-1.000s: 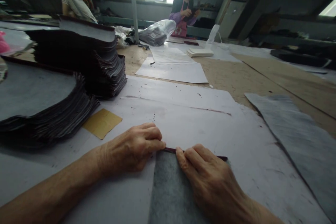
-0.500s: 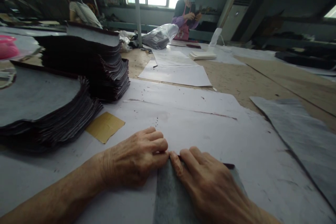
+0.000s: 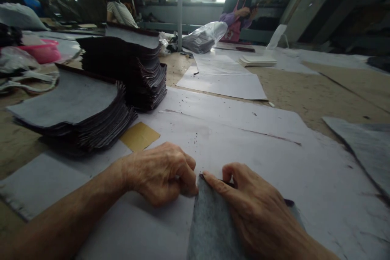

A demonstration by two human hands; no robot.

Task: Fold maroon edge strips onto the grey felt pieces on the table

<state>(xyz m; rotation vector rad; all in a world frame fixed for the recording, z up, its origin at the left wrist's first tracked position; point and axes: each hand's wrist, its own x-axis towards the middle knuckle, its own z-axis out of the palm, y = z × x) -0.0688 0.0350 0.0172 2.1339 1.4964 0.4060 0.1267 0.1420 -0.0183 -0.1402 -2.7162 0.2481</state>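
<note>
Left hand (image 3: 161, 172) curled, fingertips pinching the folded top-left corner of the grey felt piece (image 3: 213, 227). Right hand (image 3: 256, 211) flat and spread, palm down, pressing the same folded dark edge. Felt piece lying on white paper (image 3: 243, 130), near the viewer. Stacked dark cut pieces (image 3: 91, 109) at left.

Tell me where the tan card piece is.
The tan card piece lies left of centre on the white paper, between the left hand and the nearer grey stack.

dark stacks (image 3: 122, 77) blocking left, paper (image 3: 243, 146) open ahead
</note>
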